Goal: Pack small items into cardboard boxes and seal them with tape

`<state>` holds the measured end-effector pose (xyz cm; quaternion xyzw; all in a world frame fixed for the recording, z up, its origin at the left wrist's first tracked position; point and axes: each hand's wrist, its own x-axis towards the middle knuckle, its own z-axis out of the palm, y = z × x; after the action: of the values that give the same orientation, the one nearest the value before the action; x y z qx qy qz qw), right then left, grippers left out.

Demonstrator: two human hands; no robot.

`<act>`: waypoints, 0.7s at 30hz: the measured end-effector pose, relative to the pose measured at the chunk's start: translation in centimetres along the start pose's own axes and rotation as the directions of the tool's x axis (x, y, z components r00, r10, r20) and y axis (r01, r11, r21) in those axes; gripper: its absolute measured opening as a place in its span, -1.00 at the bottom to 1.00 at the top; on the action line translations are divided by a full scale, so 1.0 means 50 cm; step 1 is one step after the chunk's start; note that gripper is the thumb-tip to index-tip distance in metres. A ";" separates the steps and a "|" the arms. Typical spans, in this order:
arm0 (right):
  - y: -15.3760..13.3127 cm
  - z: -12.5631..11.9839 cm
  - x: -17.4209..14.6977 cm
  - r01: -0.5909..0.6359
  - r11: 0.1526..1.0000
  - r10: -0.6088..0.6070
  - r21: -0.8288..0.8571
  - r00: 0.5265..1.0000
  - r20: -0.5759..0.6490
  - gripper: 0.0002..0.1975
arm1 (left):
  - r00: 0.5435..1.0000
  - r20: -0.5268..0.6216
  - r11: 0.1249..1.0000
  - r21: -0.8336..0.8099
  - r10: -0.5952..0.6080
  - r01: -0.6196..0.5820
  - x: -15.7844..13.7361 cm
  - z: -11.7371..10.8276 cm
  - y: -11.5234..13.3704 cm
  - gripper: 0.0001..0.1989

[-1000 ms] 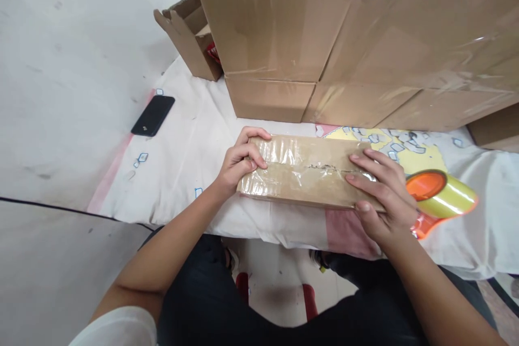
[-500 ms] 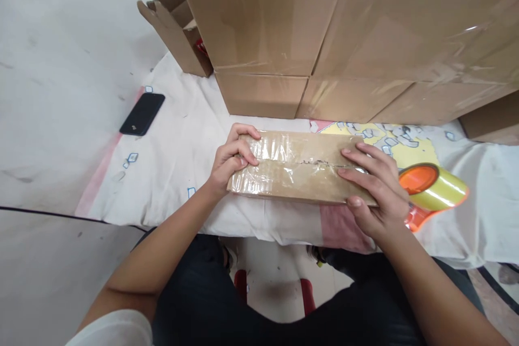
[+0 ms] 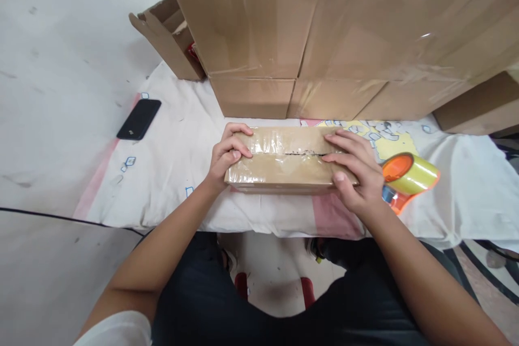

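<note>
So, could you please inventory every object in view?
taped box: one, brown, centre
stacked boxes: several, brown, behind
open box: one, brown, upper left
red item: one, red, upper left
side box: one, brown, far right
phone: one, black, left
apparent tape roll: one, yellow and orange, right
cloth: one, patterned white, under phone
cord: one, dark, lower left
red parts: two, red, below cloth
shoes: two, dark and pale, below cloth
sleeve: one, white, lower left
trousers: one pair, dark, bottom
left hand and right hand: two, bare, on taped box
</note>
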<state>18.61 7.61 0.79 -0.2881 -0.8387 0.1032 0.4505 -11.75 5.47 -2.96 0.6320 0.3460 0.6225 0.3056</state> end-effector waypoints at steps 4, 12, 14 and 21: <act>0.012 0.005 0.003 -0.035 0.997 0.034 0.072 0.999 0.007 -0.67 | 0.995 0.053 0.994 0.076 0.080 -0.084 -0.008 -0.011 0.005 -0.65; 0.014 -0.108 -0.028 -0.399 0.857 0.226 -0.326 0.860 -0.458 -0.42 | 0.982 0.150 0.835 0.522 0.115 -0.177 -0.013 -0.045 0.058 -0.67; 0.034 -0.151 -0.055 -0.578 0.751 0.307 -0.319 0.733 -0.606 -0.39 | 0.967 0.218 0.781 0.577 0.134 -0.238 -0.012 -0.051 0.068 -0.64; 0.149 -0.221 -0.162 -0.801 0.473 0.862 0.368 0.333 -0.382 -0.41 | 0.891 0.440 0.694 0.607 0.114 -0.388 -0.024 -0.057 0.072 -0.51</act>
<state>33.98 8.02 -1.76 -0.6649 -0.4087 0.2837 0.5571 -14.36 2.31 -0.60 0.8462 0.3939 0.3582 0.0224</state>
